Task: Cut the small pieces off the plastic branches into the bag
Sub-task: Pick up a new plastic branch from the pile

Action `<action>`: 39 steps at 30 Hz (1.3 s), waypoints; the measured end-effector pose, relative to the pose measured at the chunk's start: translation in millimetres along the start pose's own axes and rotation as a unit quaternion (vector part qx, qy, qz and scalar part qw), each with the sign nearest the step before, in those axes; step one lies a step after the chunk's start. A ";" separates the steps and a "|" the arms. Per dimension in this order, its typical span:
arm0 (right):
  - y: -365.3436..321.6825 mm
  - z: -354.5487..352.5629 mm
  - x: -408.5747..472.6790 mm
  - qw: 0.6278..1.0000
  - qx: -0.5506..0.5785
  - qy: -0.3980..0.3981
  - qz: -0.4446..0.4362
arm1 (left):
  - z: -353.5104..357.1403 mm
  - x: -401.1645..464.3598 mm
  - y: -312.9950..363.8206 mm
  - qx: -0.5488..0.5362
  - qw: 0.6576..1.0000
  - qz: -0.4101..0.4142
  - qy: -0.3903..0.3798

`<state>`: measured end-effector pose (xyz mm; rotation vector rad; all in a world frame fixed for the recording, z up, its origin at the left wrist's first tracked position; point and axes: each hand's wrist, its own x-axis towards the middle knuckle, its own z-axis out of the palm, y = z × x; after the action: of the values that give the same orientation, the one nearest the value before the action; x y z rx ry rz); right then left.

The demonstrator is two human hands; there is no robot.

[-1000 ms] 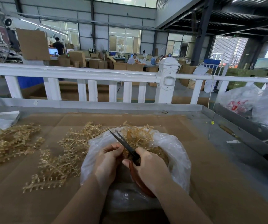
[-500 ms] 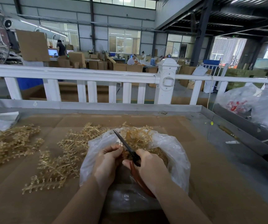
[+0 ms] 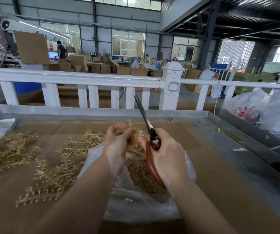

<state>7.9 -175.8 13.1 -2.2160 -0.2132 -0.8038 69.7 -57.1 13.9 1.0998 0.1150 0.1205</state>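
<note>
Above one bag (image 3: 136, 205), left hand (image 3: 117, 146) pinching one branch (image 3: 136, 135), right hand (image 3: 168, 154) gripping one scissors (image 3: 150, 130)

i've lifted both hands up off the bag (image 3: 136, 205). the scissors (image 3: 146, 123) in my right hand (image 3: 168, 155) now point up and far, blades together, no longer down in the bag. my left hand (image 3: 116, 143) has raised a branch (image 3: 136, 134) clear of it.

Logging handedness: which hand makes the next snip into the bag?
Right. The right hand already grips the scissors, blades up; the left hand pinches a plastic branch above the bag.
</note>
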 end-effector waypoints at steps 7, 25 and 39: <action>7.3 -7.2 -1.0 0.999 0.010 0.043 0.001 | 21.6 10.9 4.3 -0.117 0.993 0.024 -0.008; 40.5 14.8 -4.1 0.979 -0.064 -0.112 0.157 | 11.5 2.4 -12.6 0.415 0.904 -0.020 -0.106; 40.1 39.7 -25.1 0.983 -0.146 -0.076 0.084 | -73.0 1.5 18.4 0.637 0.738 0.194 0.109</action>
<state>22.6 -173.5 -46.8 -2.5347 0.0220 -0.6032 59.3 15.6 -2.5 2.4981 0.1828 0.6152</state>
